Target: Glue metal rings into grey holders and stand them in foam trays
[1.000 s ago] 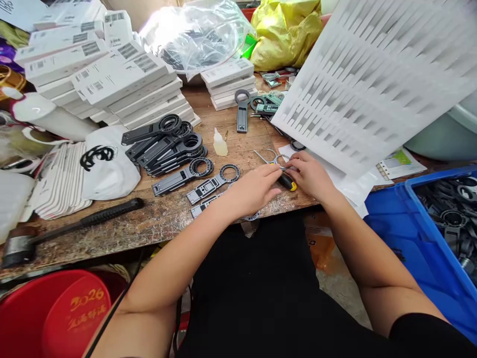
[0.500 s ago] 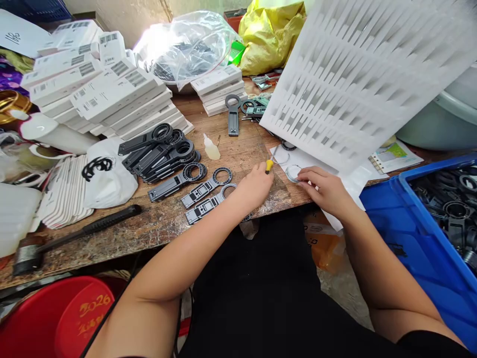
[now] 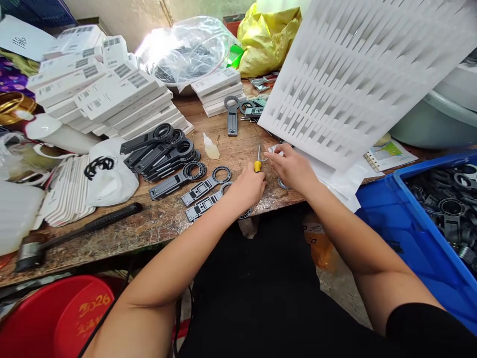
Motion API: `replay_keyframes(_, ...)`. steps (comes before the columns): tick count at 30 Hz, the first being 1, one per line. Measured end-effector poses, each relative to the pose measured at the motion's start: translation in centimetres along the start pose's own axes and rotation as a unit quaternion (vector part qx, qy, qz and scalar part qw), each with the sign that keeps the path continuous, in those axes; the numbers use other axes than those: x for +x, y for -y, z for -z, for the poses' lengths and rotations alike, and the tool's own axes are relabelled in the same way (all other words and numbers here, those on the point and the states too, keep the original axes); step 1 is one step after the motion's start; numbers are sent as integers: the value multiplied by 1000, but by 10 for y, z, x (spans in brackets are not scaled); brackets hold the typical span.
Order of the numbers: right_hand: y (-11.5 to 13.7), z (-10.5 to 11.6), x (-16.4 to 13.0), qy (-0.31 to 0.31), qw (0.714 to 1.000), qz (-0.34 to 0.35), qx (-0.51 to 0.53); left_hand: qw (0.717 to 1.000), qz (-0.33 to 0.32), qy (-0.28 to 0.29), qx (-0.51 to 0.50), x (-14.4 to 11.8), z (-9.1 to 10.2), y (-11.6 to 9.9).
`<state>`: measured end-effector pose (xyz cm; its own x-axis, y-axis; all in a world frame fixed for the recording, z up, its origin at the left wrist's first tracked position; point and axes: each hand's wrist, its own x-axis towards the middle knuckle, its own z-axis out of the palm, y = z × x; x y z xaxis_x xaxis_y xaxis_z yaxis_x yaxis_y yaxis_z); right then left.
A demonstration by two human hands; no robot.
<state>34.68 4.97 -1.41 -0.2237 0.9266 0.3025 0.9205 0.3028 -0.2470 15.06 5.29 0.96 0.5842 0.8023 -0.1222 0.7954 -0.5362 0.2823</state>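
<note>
My left hand is closed around a small tool with a yellow handle end and a thin metal shaft pointing away from me. My right hand, fingers pinched, holds a thin metal ring by the shaft; whether ring and shaft touch I cannot tell. Another ring lies partly hidden under the right hand. Left of my left hand are two grey ring-ended brackets, one partly covered by my forearm. A pile of similar dark brackets is farther left, with a small glue bottle beyond.
A large white slotted foam sheet leans over the right back of the wooden table. Stacked white boxes fill the back left. A black-handled hammer lies at the front left. A blue crate of parts stands at right.
My right hand has moved left from the paper, bringing a ring to the tool. My left hand has shifted slightly left and nearer, and the tool shaft now points more straight away from me.
</note>
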Motion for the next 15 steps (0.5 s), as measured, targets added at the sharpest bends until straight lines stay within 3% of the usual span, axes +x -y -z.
replay_keyframes(4,-5,0,25,53,995,50,-73,1000,7,10,1,2,-1,6)
replay_keyframes(8,-19,13,6,26,996,43,-70,1000,-1,18,1,7,2,8)
replay_keyframes(12,-29,33,-23,-56,997,3,47,998,62,14,-12,17,12,12)
replay_keyframes(15,-15,42,-37,-155,982,-28,107,996,53,-5,-67,20,20,13)
